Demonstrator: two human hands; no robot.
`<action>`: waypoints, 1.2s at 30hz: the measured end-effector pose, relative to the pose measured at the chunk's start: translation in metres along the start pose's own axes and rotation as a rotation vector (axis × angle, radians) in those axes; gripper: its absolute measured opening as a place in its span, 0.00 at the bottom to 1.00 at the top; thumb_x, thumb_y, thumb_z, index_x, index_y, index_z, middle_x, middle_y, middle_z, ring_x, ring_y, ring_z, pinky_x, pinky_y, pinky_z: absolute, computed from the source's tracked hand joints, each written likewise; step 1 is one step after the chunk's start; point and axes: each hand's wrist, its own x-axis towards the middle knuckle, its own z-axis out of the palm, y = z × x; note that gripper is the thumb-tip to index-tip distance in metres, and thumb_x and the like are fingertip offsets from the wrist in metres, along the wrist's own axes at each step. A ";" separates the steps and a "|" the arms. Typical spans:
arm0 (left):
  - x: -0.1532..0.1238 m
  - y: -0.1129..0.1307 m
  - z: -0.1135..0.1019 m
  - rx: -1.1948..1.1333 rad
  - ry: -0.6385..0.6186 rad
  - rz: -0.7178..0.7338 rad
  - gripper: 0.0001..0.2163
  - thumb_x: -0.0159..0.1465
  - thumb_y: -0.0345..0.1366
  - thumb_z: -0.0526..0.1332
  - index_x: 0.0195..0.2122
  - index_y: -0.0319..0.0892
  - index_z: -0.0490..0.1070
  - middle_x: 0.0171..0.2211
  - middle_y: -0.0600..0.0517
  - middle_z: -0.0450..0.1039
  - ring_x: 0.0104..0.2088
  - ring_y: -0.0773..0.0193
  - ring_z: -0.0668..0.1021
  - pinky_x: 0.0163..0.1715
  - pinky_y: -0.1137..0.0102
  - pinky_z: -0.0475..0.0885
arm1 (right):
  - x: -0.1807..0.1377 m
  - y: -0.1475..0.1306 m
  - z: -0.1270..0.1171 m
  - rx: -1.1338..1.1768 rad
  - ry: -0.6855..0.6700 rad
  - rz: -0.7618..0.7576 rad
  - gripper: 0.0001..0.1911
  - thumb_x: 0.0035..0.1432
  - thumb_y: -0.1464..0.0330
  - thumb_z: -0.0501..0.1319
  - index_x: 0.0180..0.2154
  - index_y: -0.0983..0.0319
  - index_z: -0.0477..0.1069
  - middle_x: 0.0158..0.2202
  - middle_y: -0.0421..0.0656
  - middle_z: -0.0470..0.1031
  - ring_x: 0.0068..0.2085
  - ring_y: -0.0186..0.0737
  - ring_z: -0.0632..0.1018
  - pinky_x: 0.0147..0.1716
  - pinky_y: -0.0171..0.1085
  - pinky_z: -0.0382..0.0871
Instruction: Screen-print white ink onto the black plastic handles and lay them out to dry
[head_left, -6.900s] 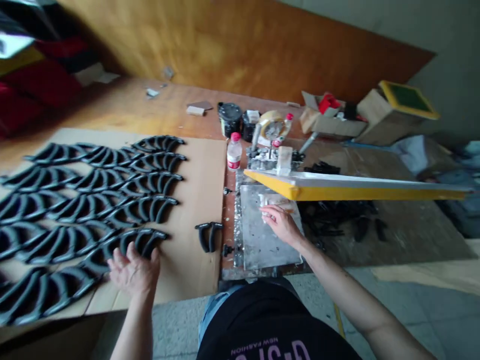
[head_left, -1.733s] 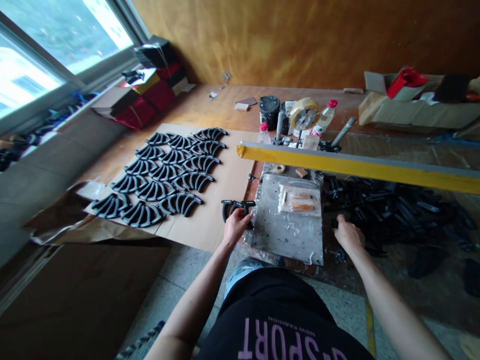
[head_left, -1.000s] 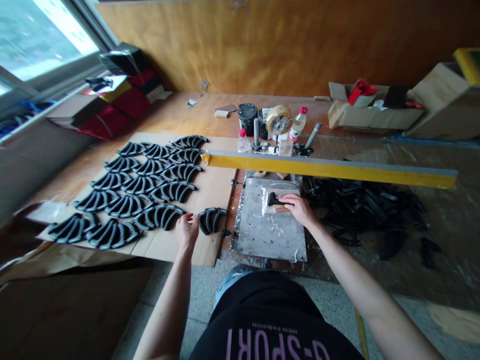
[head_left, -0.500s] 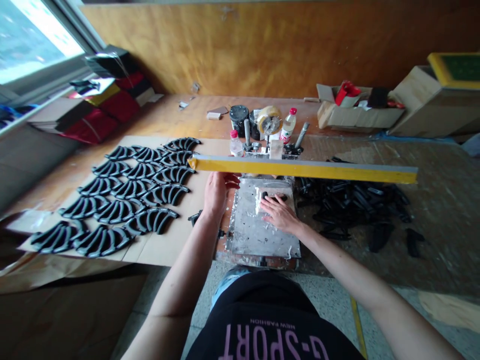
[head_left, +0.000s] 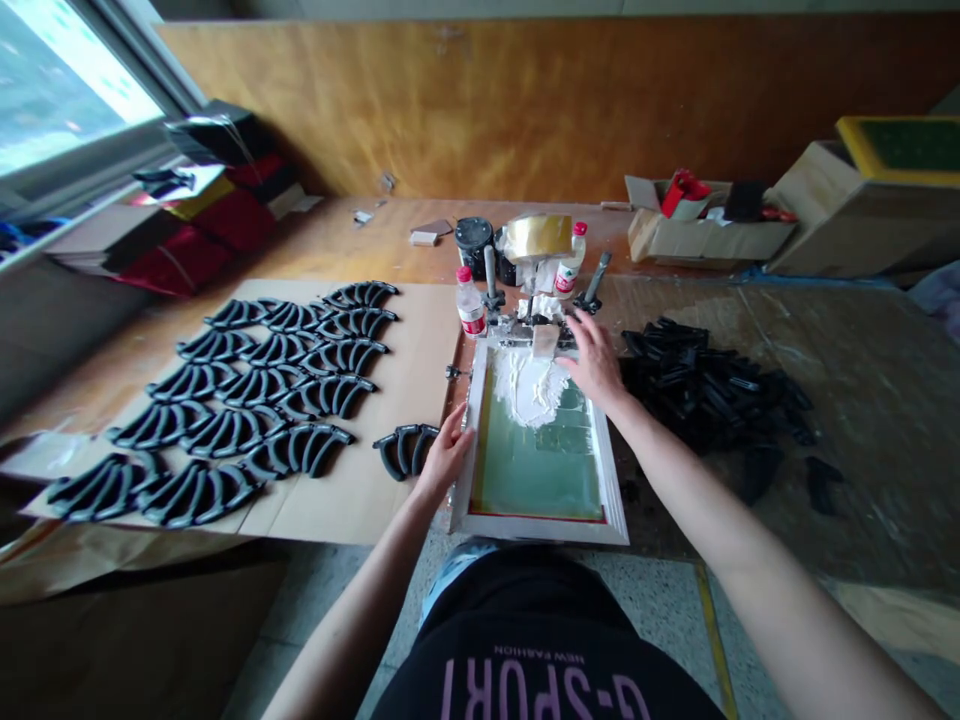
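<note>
A white-framed printing screen (head_left: 613, 480) with green mesh lies flat in front of me, a smear of white ink (head_left: 529, 385) at its far end. My left hand (head_left: 444, 458) grips the frame's left rail, fingers curled over the edge. My right hand (head_left: 596, 358) reaches over the frame's far right corner. Its fingers are stretched out, with the tips at a pale squeegee (head_left: 546, 340) at the head of the screen. One black curved part (head_left: 405, 448) lies on the cardboard just left of my left hand.
Rows of black curved parts (head_left: 247, 390) cover a cardboard sheet (head_left: 405, 330) on the left. A heap of black parts (head_left: 705, 385) lies to the right. Behind the screen stand a small bottle (head_left: 469, 305), a black tin (head_left: 474, 238) and a tape roll (head_left: 538, 235). Boxes (head_left: 697, 235) sit far right.
The screen frame, raised half a second ago, has swung down flat over the metal plate. My left hand slid to its left rail; my right hand left the plate for the squeegee.
</note>
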 end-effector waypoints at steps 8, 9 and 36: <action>0.013 -0.025 0.001 0.088 0.000 -0.005 0.29 0.61 0.50 0.59 0.63 0.46 0.62 0.35 0.51 0.76 0.33 0.63 0.77 0.32 0.71 0.71 | -0.009 -0.025 0.028 -0.148 -0.412 -0.234 0.05 0.57 0.75 0.58 0.33 0.63 0.72 0.34 0.47 0.74 0.40 0.45 0.72 0.40 0.40 0.66; 0.013 -0.025 0.001 0.088 0.002 -0.010 0.29 0.61 0.50 0.58 0.62 0.46 0.62 0.35 0.51 0.76 0.34 0.62 0.78 0.33 0.71 0.71 | -0.018 -0.028 0.021 -0.122 -0.447 -0.312 0.07 0.56 0.77 0.57 0.33 0.62 0.71 0.34 0.47 0.74 0.40 0.45 0.72 0.40 0.40 0.66; -0.012 0.107 -0.013 -0.166 0.043 0.198 0.25 0.61 0.59 0.55 0.43 0.43 0.75 0.38 0.51 0.75 0.34 0.64 0.76 0.33 0.72 0.72 | 0.028 0.053 -0.017 0.025 -0.039 0.389 0.16 0.61 0.65 0.57 0.49 0.62 0.71 0.35 0.44 0.77 0.37 0.44 0.76 0.42 0.43 0.69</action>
